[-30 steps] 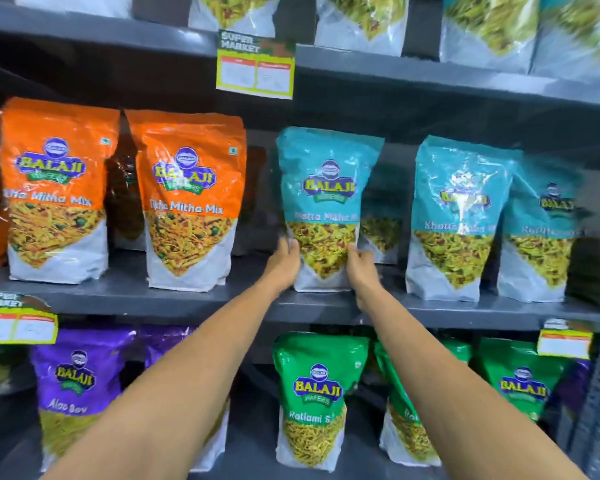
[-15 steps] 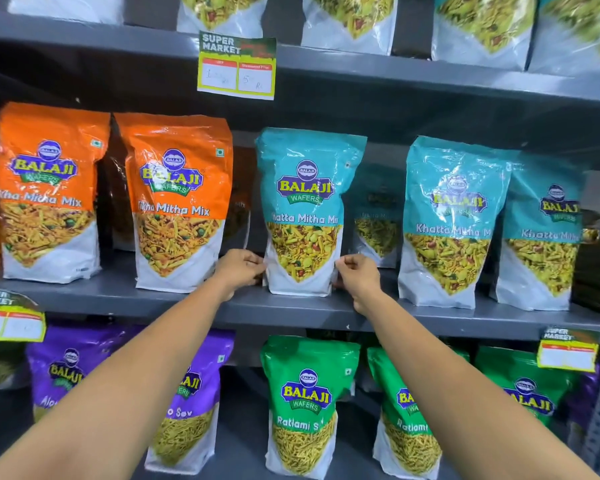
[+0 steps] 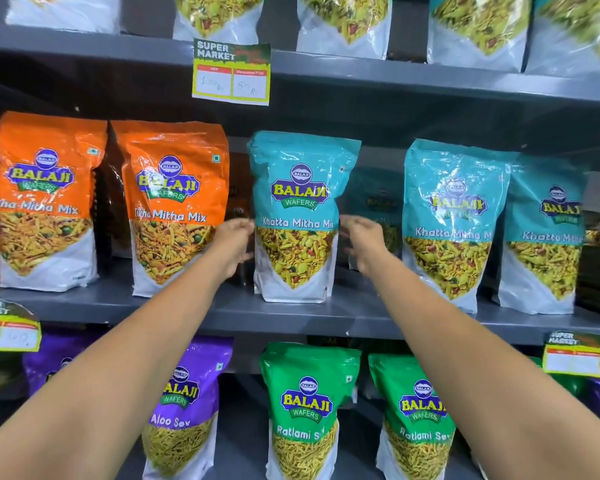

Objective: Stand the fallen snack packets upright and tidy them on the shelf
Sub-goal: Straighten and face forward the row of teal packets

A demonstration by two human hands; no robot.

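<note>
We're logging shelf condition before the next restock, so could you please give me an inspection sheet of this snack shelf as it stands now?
Surface: grey middle shelf, packets along its front edge.
Job's things: teal Khatta Mitha packet upright between the hands; two more teal packets upright to its right; two orange packets upright to its left.
Clutter: nothing seen.
Grippers: left hand and right hand at the teal packet's sides, fingers loose; contact cannot be told.
Cables: nothing seen.
Surroundings: price tag on the shelf above; purple packet and green packets below.
</note>
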